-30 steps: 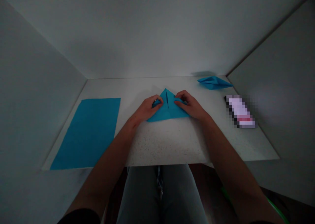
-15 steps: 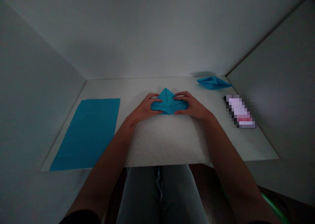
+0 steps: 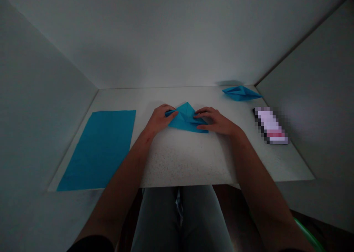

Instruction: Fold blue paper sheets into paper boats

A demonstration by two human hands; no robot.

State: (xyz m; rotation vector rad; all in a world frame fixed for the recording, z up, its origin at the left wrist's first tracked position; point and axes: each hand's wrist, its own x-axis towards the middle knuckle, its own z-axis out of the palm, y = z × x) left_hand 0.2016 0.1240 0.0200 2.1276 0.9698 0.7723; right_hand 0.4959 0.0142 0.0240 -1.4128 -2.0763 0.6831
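Note:
A partly folded blue paper [image 3: 186, 115] with a pointed top lies on the white table in the middle of the head view. My left hand [image 3: 162, 118] pinches its left end, the thumb on top and the fingers curled behind it. At the right end, my right hand [image 3: 214, 121] grips the paper, with its fingers on the upper layer and its thumb nearer the front edge. The front flap is lifted and slanted, and the fingers cover both ends of the fold.
To the left lies a flat blue sheet of paper [image 3: 101, 148]. A folded blue paper boat [image 3: 241, 93] rests at the back right of the white table [image 3: 185, 163]. A blurred phone [image 3: 269, 124] lies on the right, and walls close in the back and sides.
The folded paper has tilted, its lower right corner now nearer me, and its front flap has come up. My left thumb has moved from the front edge up onto the left end.

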